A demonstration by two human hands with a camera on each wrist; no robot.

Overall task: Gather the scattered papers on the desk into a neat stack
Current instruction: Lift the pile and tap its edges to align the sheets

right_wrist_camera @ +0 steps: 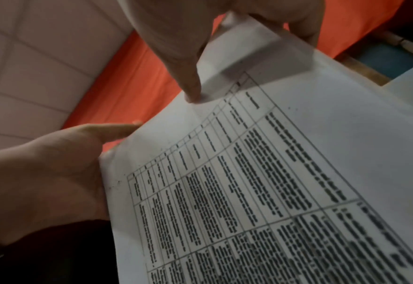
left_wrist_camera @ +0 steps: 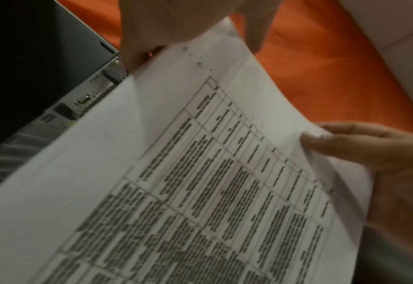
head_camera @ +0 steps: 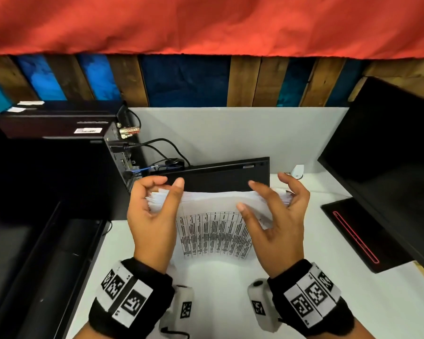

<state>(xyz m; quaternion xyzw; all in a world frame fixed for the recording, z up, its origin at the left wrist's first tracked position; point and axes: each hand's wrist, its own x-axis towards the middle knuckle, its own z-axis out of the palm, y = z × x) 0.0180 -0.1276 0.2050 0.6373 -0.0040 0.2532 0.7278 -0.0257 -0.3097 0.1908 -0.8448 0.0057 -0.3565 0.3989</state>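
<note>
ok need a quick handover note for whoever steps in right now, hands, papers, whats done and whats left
Left hand: grips the left edge of the papers, fingers curled round it.
Right hand: grips the right edge, thumb on the printed face.
Papers: all held between both hands above the white desk, top sheet showing a printed table, standing in front of the keyboard. Far edges look fanned and uneven.
Done: sheets gathered into one bundle.
Left: square the edges, probably by tapping on the desk, then lay the stack down flat.

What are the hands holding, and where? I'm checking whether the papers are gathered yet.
Both hold the stack of papers upright on the desk: left hand at its left edge, right hand at its right edge.
</note>
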